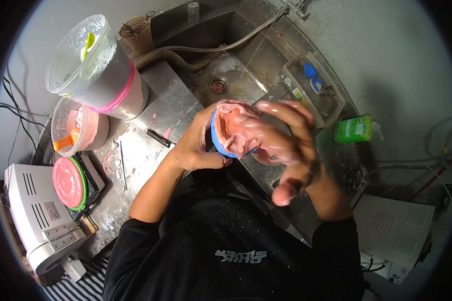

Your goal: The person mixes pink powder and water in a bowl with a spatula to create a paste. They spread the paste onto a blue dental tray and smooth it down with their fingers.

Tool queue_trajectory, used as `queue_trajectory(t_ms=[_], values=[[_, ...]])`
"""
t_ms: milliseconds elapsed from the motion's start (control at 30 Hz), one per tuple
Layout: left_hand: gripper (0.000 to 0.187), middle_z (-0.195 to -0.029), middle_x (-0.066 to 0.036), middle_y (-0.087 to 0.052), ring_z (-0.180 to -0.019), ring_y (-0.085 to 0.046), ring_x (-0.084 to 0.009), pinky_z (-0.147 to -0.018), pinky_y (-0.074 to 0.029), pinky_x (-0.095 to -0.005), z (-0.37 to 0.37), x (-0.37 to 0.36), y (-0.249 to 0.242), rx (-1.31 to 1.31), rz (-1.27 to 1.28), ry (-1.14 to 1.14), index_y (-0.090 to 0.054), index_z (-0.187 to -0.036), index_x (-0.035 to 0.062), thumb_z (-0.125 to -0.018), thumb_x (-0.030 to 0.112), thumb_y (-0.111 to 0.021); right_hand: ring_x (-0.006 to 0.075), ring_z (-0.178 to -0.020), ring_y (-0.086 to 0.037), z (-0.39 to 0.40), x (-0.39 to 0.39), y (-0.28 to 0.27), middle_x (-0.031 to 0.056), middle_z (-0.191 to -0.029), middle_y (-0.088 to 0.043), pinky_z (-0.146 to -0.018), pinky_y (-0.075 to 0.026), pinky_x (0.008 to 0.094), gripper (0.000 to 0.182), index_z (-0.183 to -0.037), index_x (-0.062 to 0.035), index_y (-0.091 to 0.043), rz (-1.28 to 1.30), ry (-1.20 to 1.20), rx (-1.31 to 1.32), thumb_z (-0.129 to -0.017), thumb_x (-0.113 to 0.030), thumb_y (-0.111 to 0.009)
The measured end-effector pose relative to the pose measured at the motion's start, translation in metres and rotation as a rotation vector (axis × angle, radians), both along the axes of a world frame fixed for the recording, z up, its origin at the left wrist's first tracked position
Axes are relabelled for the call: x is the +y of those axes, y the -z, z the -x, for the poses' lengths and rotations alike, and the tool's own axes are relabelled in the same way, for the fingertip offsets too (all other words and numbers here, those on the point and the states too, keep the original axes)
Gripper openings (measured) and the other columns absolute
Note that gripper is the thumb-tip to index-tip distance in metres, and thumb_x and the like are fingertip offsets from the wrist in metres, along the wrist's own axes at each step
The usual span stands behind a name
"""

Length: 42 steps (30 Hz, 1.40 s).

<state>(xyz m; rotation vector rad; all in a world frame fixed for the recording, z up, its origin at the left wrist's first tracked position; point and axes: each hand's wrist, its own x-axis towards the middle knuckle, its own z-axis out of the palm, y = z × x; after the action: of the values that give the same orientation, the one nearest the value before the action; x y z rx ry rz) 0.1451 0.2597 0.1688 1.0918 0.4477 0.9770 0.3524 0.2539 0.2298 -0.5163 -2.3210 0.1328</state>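
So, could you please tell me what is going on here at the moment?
A person in a black T-shirt holds a blue mould heaped with wet pink paste in the left hand. The right hand, smeared with pink, is right beside the paste; blur hides whether it touches. On the metal worktop to the left stand plastic tubs, one with an orange scoop in it, and a sink lies beyond the hands.

- The single head-worn view looks forward and steeply down, over the black shirt [201,226].
- The left hand [198,141] and right hand [297,145] sit close, near mid-frame.
- The wide, round, dark-edged view reaches the sink [238,74], farther off.
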Motion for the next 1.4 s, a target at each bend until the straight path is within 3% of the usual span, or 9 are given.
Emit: queue_trajectory(t_ms=[133,367,433,500,533,600,733,867,1400], values=[[0.075,-0.109,-0.004,-0.056,-0.101,-0.053,-0.0136,-0.091,-0.040,-0.0281,-0.003,0.001,-0.002,0.044,0.101,-0.107,-0.044,-0.125,0.0016,-0.053,-0.003,-0.064,0.0298,-0.116,-0.048,0.004,0.019,0.005,0.0144,-0.122,-0.058,-0.095,-0.036,0.0415,0.079,-0.121,0.0023,-0.053,0.044,-0.042,-0.014,-0.090,-0.065,-0.027],[0.070,-0.111,-0.007,-0.053,-0.105,-0.051,-0.0155,-0.091,-0.040,-0.0282,-0.008,0.034,0.022,0.170,-0.021,-0.401,-0.045,-0.122,0.0026,-0.056,-0.004,-0.064,0.0273,-0.099,-0.058,-0.037,0.299,0.097,0.0172,-0.119,-0.053,-0.078,-0.050,0.0354,0.038,-0.117,0.0018,-0.051,1.312,0.457,1.383,-0.093,-0.028,-0.048],[0.070,-0.112,-0.006,-0.053,-0.105,-0.051,-0.0157,-0.092,-0.040,-0.0282,-0.001,0.038,0.020,0.243,-0.042,-0.460,-0.044,-0.123,0.0025,-0.056,-0.004,-0.064,0.0266,-0.091,-0.060,-0.058,0.362,0.128,0.0182,-0.111,-0.057,-0.076,-0.052,0.0370,0.037,-0.111,0.0025,-0.053,1.235,0.254,1.535,-0.092,-0.029,-0.048],[0.073,-0.110,-0.006,-0.053,-0.103,-0.052,-0.0153,-0.089,-0.041,-0.0277,0.011,0.044,0.026,0.151,0.037,-0.445,-0.041,-0.125,0.0026,-0.055,-0.005,-0.063,0.0247,-0.079,-0.061,-0.066,0.337,0.115,0.0142,-0.096,-0.063,-0.077,-0.051,0.0344,0.030,-0.105,0.0026,-0.057,1.323,0.409,0.843,-0.092,-0.023,-0.048],[0.073,-0.109,-0.007,-0.053,-0.099,-0.053,-0.0151,-0.086,-0.043,-0.0269,0.019,0.048,0.030,0.099,0.080,-0.413,-0.040,-0.125,0.0025,-0.055,-0.005,-0.062,0.0220,-0.075,-0.061,-0.056,0.313,0.102,0.0110,-0.085,-0.065,-0.078,-0.049,0.0310,0.028,-0.102,0.0021,-0.060,0.831,0.838,0.026,-0.094,-0.019,-0.044],[0.073,-0.100,-0.007,-0.055,-0.079,-0.057,-0.0133,-0.062,-0.045,-0.0223,0.033,0.050,0.027,0.034,0.199,-0.329,-0.040,-0.125,0.0018,-0.053,-0.005,-0.054,0.0175,-0.078,-0.062,-0.025,0.242,0.081,0.0110,-0.084,-0.066,-0.074,-0.047,0.0285,0.033,-0.102,0.0019,-0.060,0.359,0.470,0.159,-0.095,-0.025,-0.042],[0.079,-0.094,-0.008,-0.057,-0.066,-0.055,-0.0117,-0.047,-0.037,-0.0197,0.028,0.058,0.030,-0.178,0.231,-0.075,-0.039,-0.126,0.0006,-0.048,-0.002,-0.049,0.0296,-0.107,-0.057,0.024,0.132,0.033,0.0211,-0.113,-0.059,-0.089,-0.043,0.0423,0.051,-0.115,0.0012,-0.057,0.172,-0.321,0.146,-0.095,-0.043,-0.040],[0.084,-0.094,-0.011,-0.059,-0.059,-0.053,-0.0114,-0.041,-0.033,-0.0181,0.024,0.051,0.018,-0.141,0.312,0.079,-0.040,-0.125,-0.0029,-0.042,0.004,-0.048,0.0380,-0.124,-0.044,0.012,0.101,0.008,0.0196,-0.128,-0.053,-0.100,-0.033,0.0519,0.076,-0.125,0.0006,-0.052,0.024,-0.215,-0.265,-0.088,-0.063,-0.032],[0.080,-0.086,-0.012,-0.059,-0.064,-0.058,-0.0166,-0.048,-0.040,-0.0219,0.023,0.015,0.006,-0.193,0.335,0.239,-0.044,-0.120,-0.0030,-0.041,0.009,-0.050,0.0342,-0.118,-0.048,0.016,0.014,0.000,0.0166,-0.118,-0.060,-0.096,-0.034,0.0481,0.092,-0.120,0.0054,-0.053,0.064,-0.140,-0.103,-0.085,-0.074,-0.021]])
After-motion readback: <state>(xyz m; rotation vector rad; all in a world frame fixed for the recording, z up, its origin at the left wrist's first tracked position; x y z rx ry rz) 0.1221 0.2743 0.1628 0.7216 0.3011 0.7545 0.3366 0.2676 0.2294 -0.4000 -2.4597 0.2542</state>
